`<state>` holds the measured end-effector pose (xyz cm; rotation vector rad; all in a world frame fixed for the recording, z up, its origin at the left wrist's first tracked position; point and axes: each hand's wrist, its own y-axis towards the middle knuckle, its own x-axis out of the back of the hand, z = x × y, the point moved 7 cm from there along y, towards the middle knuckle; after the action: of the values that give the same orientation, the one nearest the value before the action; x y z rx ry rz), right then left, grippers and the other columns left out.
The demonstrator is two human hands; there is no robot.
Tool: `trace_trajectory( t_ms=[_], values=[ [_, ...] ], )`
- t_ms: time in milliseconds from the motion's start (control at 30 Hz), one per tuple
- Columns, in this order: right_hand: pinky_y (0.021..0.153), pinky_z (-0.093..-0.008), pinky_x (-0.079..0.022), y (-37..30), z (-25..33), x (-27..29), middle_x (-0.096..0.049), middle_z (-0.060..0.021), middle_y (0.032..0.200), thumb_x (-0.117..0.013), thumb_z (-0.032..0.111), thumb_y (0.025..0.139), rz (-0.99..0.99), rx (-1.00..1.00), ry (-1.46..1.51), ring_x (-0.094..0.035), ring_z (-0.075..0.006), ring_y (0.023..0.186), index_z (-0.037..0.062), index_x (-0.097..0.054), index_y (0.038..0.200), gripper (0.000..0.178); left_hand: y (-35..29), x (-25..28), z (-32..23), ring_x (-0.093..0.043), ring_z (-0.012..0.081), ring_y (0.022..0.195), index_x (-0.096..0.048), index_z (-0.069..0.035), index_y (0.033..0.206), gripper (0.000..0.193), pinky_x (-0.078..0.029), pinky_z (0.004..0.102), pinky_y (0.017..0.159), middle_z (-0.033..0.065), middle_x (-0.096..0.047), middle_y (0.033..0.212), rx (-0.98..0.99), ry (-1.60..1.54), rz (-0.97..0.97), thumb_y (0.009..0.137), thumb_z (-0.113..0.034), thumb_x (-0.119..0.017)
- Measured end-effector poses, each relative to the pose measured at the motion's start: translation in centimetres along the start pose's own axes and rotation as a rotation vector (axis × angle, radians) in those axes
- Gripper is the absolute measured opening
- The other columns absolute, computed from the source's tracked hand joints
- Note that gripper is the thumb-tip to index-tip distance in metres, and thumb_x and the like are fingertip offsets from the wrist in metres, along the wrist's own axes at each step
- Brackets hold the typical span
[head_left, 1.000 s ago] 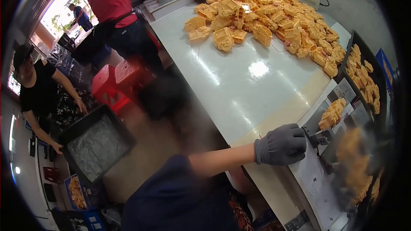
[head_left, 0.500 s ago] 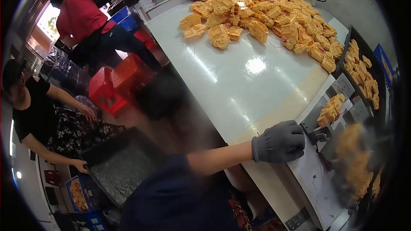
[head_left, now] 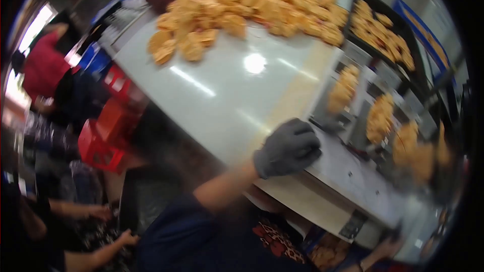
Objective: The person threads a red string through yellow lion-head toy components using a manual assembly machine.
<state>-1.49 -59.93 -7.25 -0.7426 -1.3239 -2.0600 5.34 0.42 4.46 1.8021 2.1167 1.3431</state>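
Note:
My left hand (head_left: 290,148), in a dark grey knitted glove, hovers at the near edge of the table with its fingers curled closed. Whatever it may hold is hidden. To its right stands a bench fixture (head_left: 333,151) with yellow-orange moulded plastic housings seated along it: one nearest the glove (head_left: 344,88), another in the middle (head_left: 380,118). Farther right, a blurred yellow-orange housing (head_left: 406,143) sits beside a dark smear. At the lower right my right hand (head_left: 388,247) is smeared by motion near the fixture's near end, and its fingers cannot be made out.
A big heap of yellow-orange housings (head_left: 262,5) covers the table's far side. Behind the fixture is a black tray (head_left: 360,0) of more housings, with a blue bin (head_left: 403,7) beyond. Red stools (head_left: 98,146) stand left. Another person's hand (head_left: 128,236) is by a black tub (head_left: 128,191).
The whole view has swung, so the table and heap sit farther left. More housings on the fixture now show. My left hand stays closed; the right forearm has come into sight at the lower right.

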Motion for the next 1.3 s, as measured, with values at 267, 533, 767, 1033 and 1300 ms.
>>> trace_trajectory(
  t_ms=[267, 533, 767, 1033, 1300],
  values=[
    [0.101, -0.0376, -0.037, 1.7, 13.1, 3.6, -0.053, -0.0165, 0.120, -0.062, 0.004, 0.072, -0.012, 0.111, 0.019, -0.050, -0.0325, 0.112, 0.0014, -0.050, 0.122, 0.051, -0.1, -1.1, 0.3, -0.057, 0.0257, 0.076, -0.060, 0.000, 0.083, 0.014, -0.047, 0.0321, 0.069, 0.0119, -0.057, 0.083, 0.040, 0.201, 0.115, 0.071, 0.003, -0.068],
    [0.081, -0.0293, -0.045, 2.8, 21.1, 5.5, -0.058, -0.0101, 0.106, -0.067, 0.003, 0.076, -0.041, 0.088, 0.303, -0.055, -0.0237, 0.097, 0.0031, -0.062, 0.102, 0.027, 0.3, -1.3, 0.7, -0.057, 0.0262, 0.078, -0.060, 0.003, 0.087, 0.013, -0.046, 0.0313, 0.073, 0.0131, -0.059, 0.085, 0.196, 0.105, 0.233, 0.074, 0.003, -0.062],
    [0.062, -0.0222, -0.042, 4.8, 21.1, 0.8, -0.061, -0.0027, 0.082, -0.070, 0.004, 0.078, 0.422, 0.003, 0.590, -0.054, -0.0096, 0.068, 0.0008, -0.065, 0.091, 0.014, 0.9, -1.6, 0.6, -0.057, 0.0247, 0.076, -0.060, 0.002, 0.089, 0.013, -0.046, 0.0295, 0.070, 0.0121, -0.058, 0.083, 0.290, 0.194, 0.280, 0.076, 0.002, -0.063],
    [0.058, -0.0264, -0.043, 5.8, 25.3, 1.9, -0.061, -0.0053, 0.074, -0.075, 0.006, 0.074, 0.269, 0.095, 0.344, -0.055, -0.0140, 0.063, 0.0016, -0.065, 0.085, 0.015, 2.2, -2.3, -1.8, -0.059, 0.0286, 0.082, -0.063, -0.004, 0.088, 0.012, -0.047, 0.0360, 0.073, 0.0097, -0.061, 0.086, 0.166, 0.385, 0.204, 0.076, -0.003, -0.067],
    [0.069, -0.0263, -0.046, 2.6, 30.1, -2.1, -0.060, -0.0072, 0.084, -0.062, 0.000, 0.085, 0.568, 0.205, 0.592, -0.057, -0.0156, 0.077, -0.0010, -0.062, 0.092, 0.007, 0.7, -9.6, -4.7, -0.056, 0.0299, 0.092, -0.061, -0.005, 0.085, 0.011, -0.045, 0.0392, 0.085, 0.0124, -0.059, 0.087, 0.087, 0.023, 0.442, 0.080, -0.014, -0.057]
  ],
)
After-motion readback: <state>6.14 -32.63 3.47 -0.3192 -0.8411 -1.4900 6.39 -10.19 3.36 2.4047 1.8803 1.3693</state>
